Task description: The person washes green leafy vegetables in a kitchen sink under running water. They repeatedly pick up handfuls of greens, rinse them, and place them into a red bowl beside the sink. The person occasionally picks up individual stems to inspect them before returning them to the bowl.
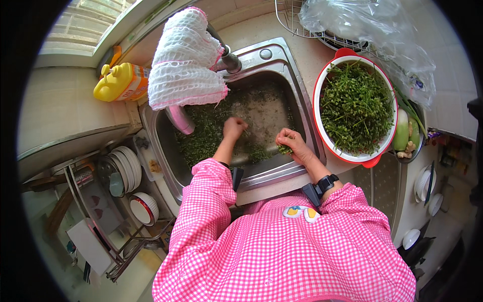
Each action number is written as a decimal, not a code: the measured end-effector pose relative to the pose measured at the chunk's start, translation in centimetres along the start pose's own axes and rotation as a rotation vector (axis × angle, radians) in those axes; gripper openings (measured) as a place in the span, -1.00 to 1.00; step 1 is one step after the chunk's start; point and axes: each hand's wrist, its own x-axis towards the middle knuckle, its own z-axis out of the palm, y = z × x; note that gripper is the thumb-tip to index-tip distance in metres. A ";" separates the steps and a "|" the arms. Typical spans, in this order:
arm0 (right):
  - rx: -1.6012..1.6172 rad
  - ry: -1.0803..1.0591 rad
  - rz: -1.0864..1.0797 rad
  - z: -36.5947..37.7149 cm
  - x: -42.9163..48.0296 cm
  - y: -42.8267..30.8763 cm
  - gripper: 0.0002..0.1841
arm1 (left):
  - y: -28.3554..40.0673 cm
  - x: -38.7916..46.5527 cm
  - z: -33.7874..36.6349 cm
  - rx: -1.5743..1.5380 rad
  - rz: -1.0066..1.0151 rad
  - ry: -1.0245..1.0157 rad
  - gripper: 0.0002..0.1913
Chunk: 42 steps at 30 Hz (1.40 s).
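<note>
Over the steel sink (260,117), my left hand (234,128) has its fingers drawn together. Motion blurs it, and whether anything sits between the fingertips cannot be made out. My right hand (295,144), near the sink's right rim, grips a small bunch of green sprigs (284,149) with bud-like heads. Loose bits of greens (200,145) cover much of the sink's left side and lie in a patch near its front. To the right of the sink, a red-rimmed white colander (317,102) is heaped with similar green sprigs (356,109).
A white mesh cloth (185,56) drapes over the faucet (231,62), above a pink spout (180,120). A yellow pump bottle (120,82) stands at the left. Plates (126,170) fill a rack below. Behind the colander are a wire rack (288,20) and clear plastic bag (373,22).
</note>
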 end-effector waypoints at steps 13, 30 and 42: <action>-0.285 0.123 -0.088 2.5 0.7 -1.6 -0.85 | 6.4 -7.9 -5.5 -0.986 -0.170 -0.374 -0.89; -0.194 0.029 -0.108 9.7 1.1 -5.0 -0.86 | 8.7 -15.0 -8.4 -0.942 -0.019 -0.410 -0.73; -0.571 0.174 -0.092 11.5 1.1 -4.8 -0.83 | 10.3 -14.7 -7.2 -0.487 0.125 -0.153 -0.60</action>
